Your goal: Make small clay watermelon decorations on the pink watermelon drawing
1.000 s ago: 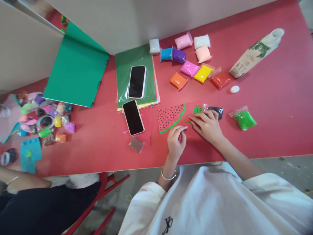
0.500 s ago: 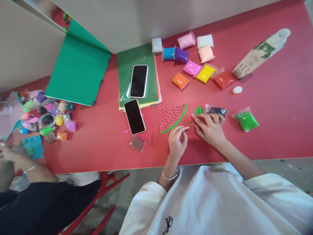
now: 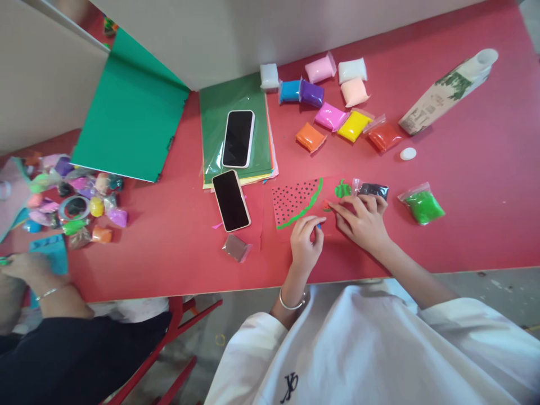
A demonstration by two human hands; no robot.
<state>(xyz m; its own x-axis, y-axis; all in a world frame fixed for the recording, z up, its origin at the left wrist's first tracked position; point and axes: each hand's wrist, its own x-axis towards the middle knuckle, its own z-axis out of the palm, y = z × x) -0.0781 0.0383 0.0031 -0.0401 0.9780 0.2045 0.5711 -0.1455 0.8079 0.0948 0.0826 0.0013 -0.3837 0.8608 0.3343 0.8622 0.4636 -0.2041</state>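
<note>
- Red-and-green miniature watermelon slice (image 3: 326, 207) is lying at the forefinger tip of the right hand (image 3: 359, 220), whose fingers are resting slightly apart.
- The left hand (image 3: 306, 242) is pinching a small blue item (image 3: 319, 226) between thumb and forefinger.
- Pressing hard there could be squashing the slice; left knuckles drifting sideways could be smearing the dotted watermelon wedge (image 3: 295, 201) near them.

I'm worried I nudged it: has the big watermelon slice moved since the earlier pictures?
No, not visibly in any direction: the watermelon slice keeps the same gap to the lower phone.
</note>
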